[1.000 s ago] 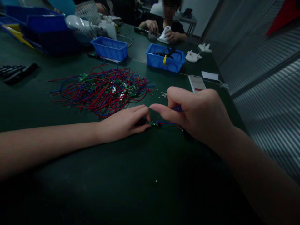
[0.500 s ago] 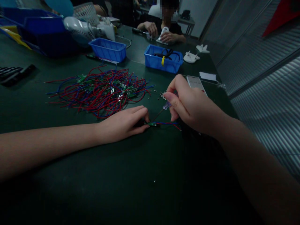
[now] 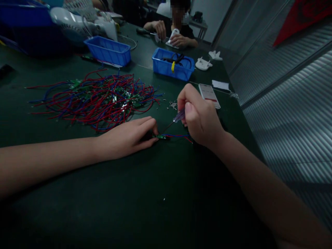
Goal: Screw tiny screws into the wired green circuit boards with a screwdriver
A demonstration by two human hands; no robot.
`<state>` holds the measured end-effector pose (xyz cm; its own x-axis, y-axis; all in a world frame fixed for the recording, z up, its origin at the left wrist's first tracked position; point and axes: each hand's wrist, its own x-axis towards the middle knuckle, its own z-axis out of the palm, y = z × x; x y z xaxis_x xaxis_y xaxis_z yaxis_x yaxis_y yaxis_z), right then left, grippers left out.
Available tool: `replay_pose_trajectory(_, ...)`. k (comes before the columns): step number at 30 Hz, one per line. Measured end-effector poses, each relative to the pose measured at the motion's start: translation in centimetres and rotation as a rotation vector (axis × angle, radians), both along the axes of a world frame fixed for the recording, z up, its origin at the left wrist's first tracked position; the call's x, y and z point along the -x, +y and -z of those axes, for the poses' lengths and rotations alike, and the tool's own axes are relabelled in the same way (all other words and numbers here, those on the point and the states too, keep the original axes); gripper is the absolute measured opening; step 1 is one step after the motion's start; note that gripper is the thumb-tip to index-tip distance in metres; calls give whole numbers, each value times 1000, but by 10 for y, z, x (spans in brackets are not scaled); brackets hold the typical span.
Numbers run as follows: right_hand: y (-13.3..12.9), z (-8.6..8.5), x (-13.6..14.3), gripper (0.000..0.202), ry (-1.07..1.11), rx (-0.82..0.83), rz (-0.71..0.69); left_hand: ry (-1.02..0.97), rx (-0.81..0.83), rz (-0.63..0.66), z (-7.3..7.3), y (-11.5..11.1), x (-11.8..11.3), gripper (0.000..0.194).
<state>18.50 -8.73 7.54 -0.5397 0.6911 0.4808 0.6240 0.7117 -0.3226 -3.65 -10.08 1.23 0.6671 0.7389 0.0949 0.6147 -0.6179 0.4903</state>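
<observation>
My left hand [image 3: 137, 135] rests on the dark green table, pinching the end of a small green circuit board [image 3: 162, 137]. Red and blue wires [image 3: 178, 136] run from the board toward the right. In my right hand [image 3: 199, 114] is a screwdriver with a clear purple handle [image 3: 178, 116], its fingers closed around it. The thin shaft slants down to the left, and its tip meets or nearly meets the board; exact contact is too small to tell. Behind my left hand lies a tangled pile of wired circuit boards [image 3: 103, 100]. Small screws [image 3: 173, 105] are scattered beyond the screwdriver.
Two blue bins [image 3: 109, 52] stand farther back; the right-hand bin [image 3: 172, 69] holds black cables. A phone [image 3: 209, 96] lies beyond my right hand, near white plastic parts [image 3: 203, 64]. A white fan [image 3: 75, 26] lies back left. Across the table a person's hands [image 3: 178, 40] work on a white part.
The whole view has shifted, so things sit farther left in the picture. My right hand has turned slightly around the screwdriver handle. My left hand keeps its pinch on the board.
</observation>
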Motion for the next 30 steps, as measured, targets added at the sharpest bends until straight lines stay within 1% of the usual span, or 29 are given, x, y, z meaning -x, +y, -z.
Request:
replay_pose_trajectory(1, 1, -3, -1, 23, 24, 84, -65, 1, 0, -3, 0, 0, 0, 17)
replay_pose_trajectory(3, 2, -8, -3, 20, 14, 181, -149, 3, 7, -3, -1, 0, 0, 17)
replay_pose_trajectory(4, 2, -11, -3, 20, -7, 195, -165, 4, 14, 1, -1, 0, 0, 17)
replay_pose_trajectory(6, 0, -14, -4, 25, -59, 162, -155, -2, 26, 10, -1, 0, 0, 16)
replay_pose_trajectory(8, -1, -13, -4, 35, -115, 58, -72, -12, 35, 15, -2, 0, 0, 16)
replay_pose_trajectory(11, -1, -9, -5, 52, -217, -158, 159, -18, 39, 16, -2, 1, 0, 16)
replay_pose_trajectory(12, 0, -7, -5, 54, -246, -202, 220, -17, 38, 17, -2, 1, 0, 16)
replay_pose_trajectory(13, 0, -6, -6, 53, -266, -217, 246, -16, 36, 19, -1, 1, 0, 16)
replay_pose_trajectory(14, 0, -6, -6, 49, -272, -204, 232, -16, 34, 21, -1, 1, 0, 17)
replay_pose_trajectory(15, 0, -6, -7, 43, -258, -166, 186, -16, 31, 20, -1, 1, 0, 17)
replay_pose_trajectory(17, 0, -7, -7, 33, -195, -41, 53, -12, 32, 21, 0, 1, -1, 17)
replay_pose_trajectory(19, -1, -10, -7, 32, -142, 80, -58, -14, 28, 16, -1, 0, -1, 17)
replay_pose_trajectory(20, -3, -12, -6, 32, -141, 116, -90, -15, 27, 15, -1, 0, -1, 17)
replay_pose_trajectory(22, -6, -17, -5, 33, -195, 130, -127, -18, 24, 18, -1, 0, -1, 17)
replay_pose_trajectory(23, -9, -19, -4, 35, -232, 103, -127, -18, 20, 19, -1, 0, 0, 17)
replay_pose_trajectory(25, -14, -21, -1, 39, -307, -16, -55, -14, 15, 23, 0, 0, 0, 17)
replay_pose_trajectory(26, -17, -22, 0, 41, -344, -97, 23, -10, 11, 22, 0, 0, 0, 17)
replay_pose_trajectory(28, -22, -23, 4, 48, -422, -243, 234, -9, 1, 18, 0, 0, 0, 17)
replay_pose_trajectory(30, -25, -22, 8, 51, -477, -288, 415, -10, -8, 19, -1, -1, -1, 18)
